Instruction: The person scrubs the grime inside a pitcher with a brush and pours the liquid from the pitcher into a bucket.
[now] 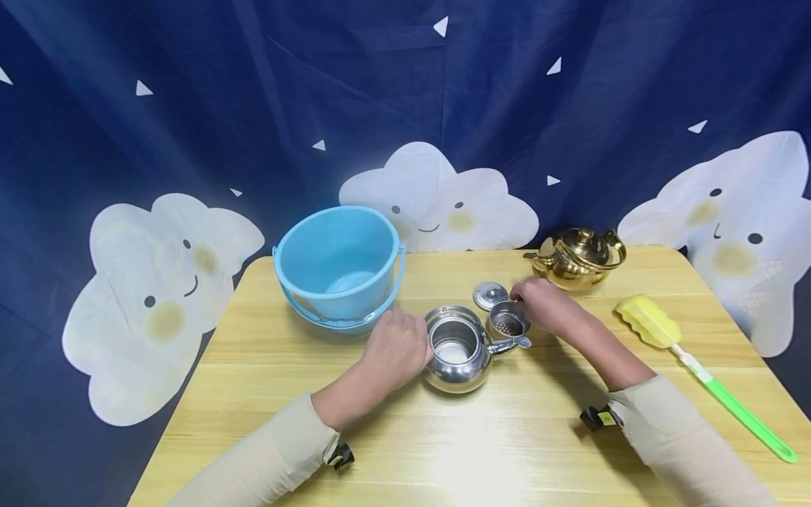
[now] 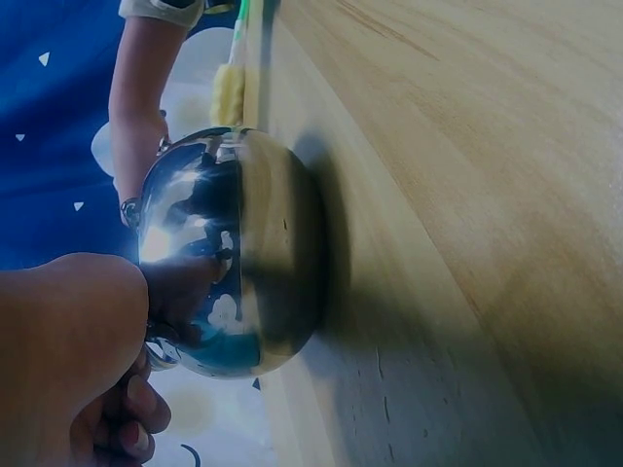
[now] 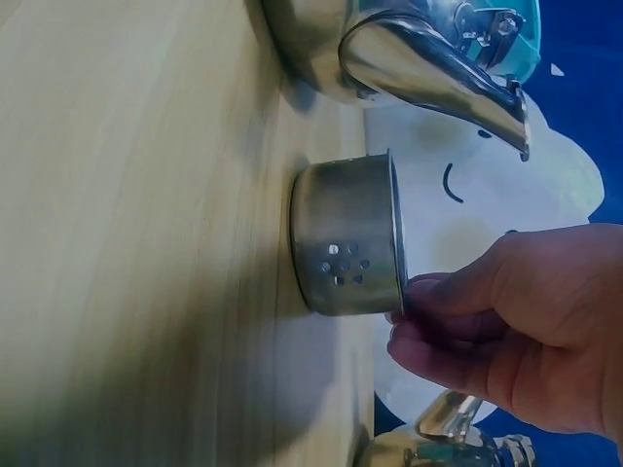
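Two grips: left hand [image 1: 395, 348], fingers curled, holds steel teapot [image 1: 460, 377]; right hand [image 1: 548, 305] pinches strainer cup [image 3: 346, 229] by rim.

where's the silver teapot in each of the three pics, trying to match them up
Head: silver teapot just right of centre, below mid-height, to the right of the light blue bucket.
Left wrist: silver teapot large, left of centre.
Right wrist: silver teapot at the top edge, partly cut off, its spout showing.
Shared landmark: the dark blue backdrop with white clouds.
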The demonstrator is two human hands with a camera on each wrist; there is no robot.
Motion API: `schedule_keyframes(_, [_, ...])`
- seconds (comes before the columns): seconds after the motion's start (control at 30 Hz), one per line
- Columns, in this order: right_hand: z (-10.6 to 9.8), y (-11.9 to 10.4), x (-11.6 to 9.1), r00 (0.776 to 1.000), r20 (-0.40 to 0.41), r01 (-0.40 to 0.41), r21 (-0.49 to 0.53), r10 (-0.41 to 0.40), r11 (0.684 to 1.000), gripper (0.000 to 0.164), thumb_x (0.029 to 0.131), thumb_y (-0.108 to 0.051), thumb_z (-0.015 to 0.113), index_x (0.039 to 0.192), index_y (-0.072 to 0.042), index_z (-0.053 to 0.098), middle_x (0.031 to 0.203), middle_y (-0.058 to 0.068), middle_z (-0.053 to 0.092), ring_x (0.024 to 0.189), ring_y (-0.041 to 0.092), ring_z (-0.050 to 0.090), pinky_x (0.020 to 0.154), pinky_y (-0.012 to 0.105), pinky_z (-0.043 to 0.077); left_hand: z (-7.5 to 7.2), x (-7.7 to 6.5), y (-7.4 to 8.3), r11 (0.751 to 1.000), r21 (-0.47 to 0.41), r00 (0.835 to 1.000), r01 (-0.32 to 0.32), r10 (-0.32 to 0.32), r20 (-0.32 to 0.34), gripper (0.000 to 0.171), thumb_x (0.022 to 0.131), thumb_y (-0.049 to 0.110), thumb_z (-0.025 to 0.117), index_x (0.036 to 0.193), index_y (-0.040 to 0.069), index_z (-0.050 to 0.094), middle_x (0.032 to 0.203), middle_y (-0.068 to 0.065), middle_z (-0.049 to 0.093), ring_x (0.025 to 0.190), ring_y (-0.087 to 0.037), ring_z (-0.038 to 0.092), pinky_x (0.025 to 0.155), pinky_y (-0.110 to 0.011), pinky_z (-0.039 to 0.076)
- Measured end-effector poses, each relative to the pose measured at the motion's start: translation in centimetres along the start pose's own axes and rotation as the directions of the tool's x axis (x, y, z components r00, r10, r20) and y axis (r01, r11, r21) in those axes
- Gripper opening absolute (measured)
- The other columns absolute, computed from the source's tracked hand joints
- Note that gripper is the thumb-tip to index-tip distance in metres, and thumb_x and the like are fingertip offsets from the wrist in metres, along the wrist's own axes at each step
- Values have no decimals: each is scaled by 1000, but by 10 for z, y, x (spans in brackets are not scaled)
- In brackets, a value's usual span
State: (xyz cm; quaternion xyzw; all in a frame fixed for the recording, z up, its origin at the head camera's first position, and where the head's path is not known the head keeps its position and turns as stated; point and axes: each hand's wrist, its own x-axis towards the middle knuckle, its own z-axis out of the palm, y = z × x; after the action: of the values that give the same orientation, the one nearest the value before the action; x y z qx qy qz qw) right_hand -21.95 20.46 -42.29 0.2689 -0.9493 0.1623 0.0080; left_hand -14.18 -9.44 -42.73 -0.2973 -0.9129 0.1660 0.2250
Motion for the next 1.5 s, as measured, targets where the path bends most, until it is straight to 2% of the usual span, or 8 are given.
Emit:
schedule_keyframes(0.23, [-5,4,-11,999,-43,9,1,-9,1000,11,85,10,68,91,3,74,89,17,74,85,34,72,78,47,62,0,-1,0,1000,7,999,0,0,-34,40,97,45,63,71,15,53,61,4,47,59,-15,42,57,-28,28])
schedule_keyframes(0.47, [-11,10,-25,999,-53,9,-49,-12,999,14,86,9,67,97,7,75,95,23,77,91,41,74,84,50,62,1,-1,0,1000,-8,1000,-3,3,5,40,99,44,61,73,14,54,62,3,47,60,-16,42,58,-29,35])
schedule_keyframes(0.9, [-28,32,-59,995,-54,-87,-65,83,994,15,89,2,69,102,5,74,99,25,76,93,46,72,81,59,59,-1,1,1,1000,8,999,-8,8,35,40,99,45,60,74,14,54,63,3,47,60,-16,42,58,-29,36])
schedule_keyframes(1.23, [-33,49,-84,989,-132,-80,-88,68,993,12,87,3,68,98,4,73,88,15,73,82,32,70,73,52,58,0,0,0,1000,17,1000,-7,7,3,39,97,44,62,73,15,54,62,4,46,59,-16,41,57,-29,34])
schedule_keyframes(1.5, [-41,67,-106,981,-138,-146,-78,134,986,18,87,1,72,103,7,71,87,18,71,79,36,70,72,56,58,0,0,0,1000,17,1000,-10,10,12,40,98,45,61,73,15,54,62,4,46,59,-15,41,57,-29,34])
